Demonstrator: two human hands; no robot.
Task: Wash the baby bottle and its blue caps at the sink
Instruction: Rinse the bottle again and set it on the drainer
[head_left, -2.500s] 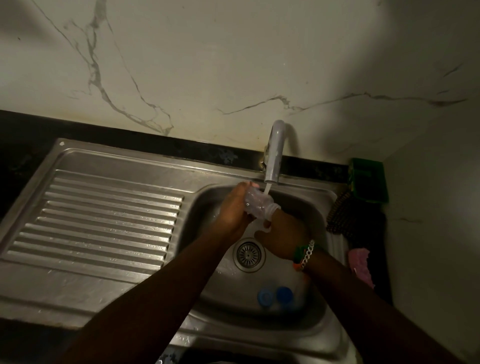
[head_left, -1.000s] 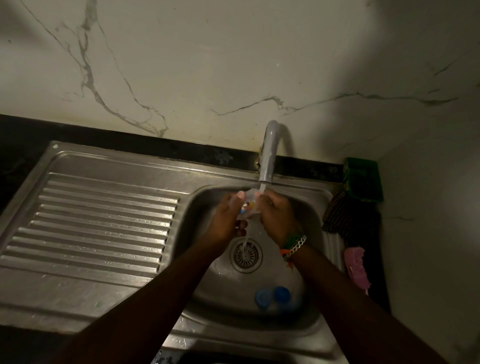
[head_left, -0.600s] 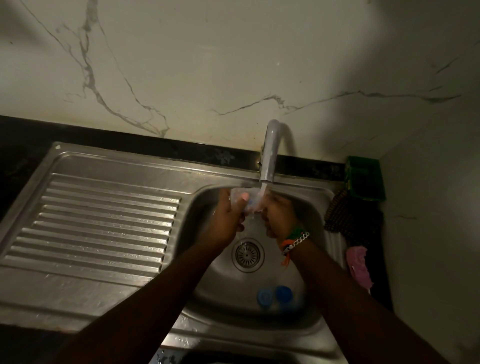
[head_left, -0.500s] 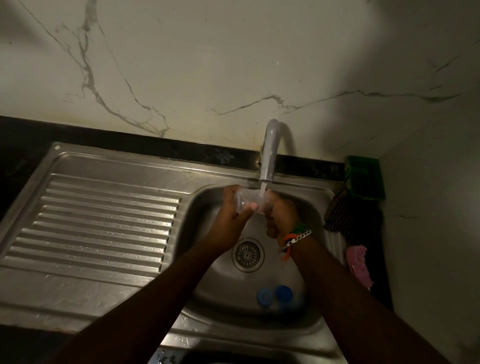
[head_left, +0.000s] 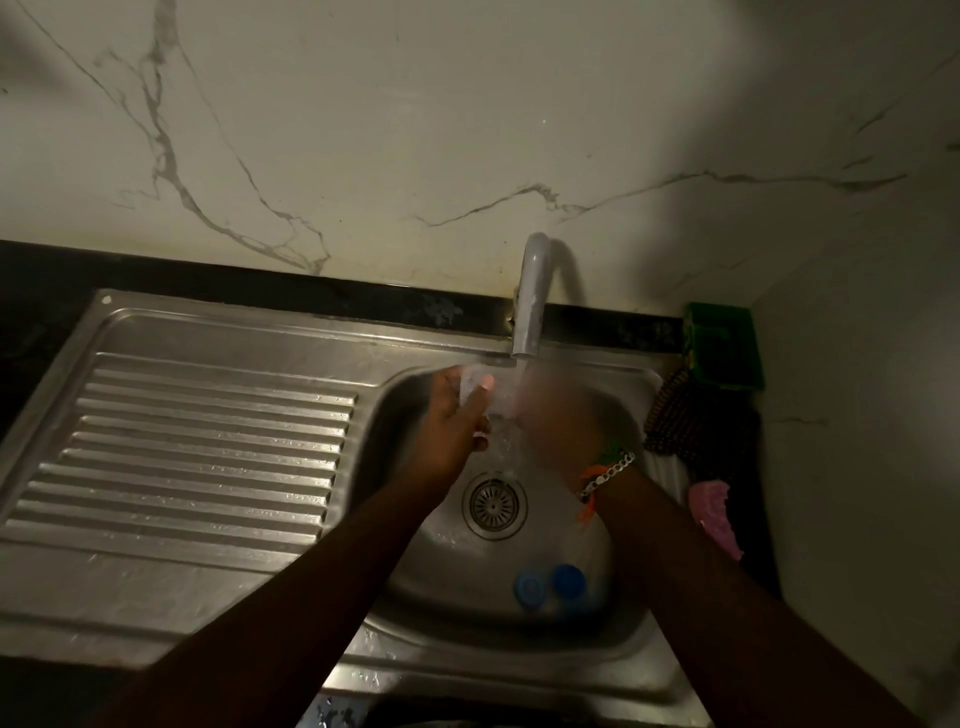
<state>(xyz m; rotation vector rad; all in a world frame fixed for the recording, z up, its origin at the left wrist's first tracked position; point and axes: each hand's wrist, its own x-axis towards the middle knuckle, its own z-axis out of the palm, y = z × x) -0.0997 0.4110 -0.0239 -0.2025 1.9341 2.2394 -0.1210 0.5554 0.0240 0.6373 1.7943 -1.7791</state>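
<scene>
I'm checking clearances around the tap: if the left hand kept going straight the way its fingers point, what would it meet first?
Probably the sink's back wall below the tap. The left hand, holding the bottle, points up and away; depth is unclear.

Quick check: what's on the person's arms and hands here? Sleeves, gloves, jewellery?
Both forearms are bare, with no sleeves or gloves in view. The left hand wears nothing visible. The right hand is motion-blurred; its wrist carries a silver chain bracelet beside green and orange thread bands.
</scene>
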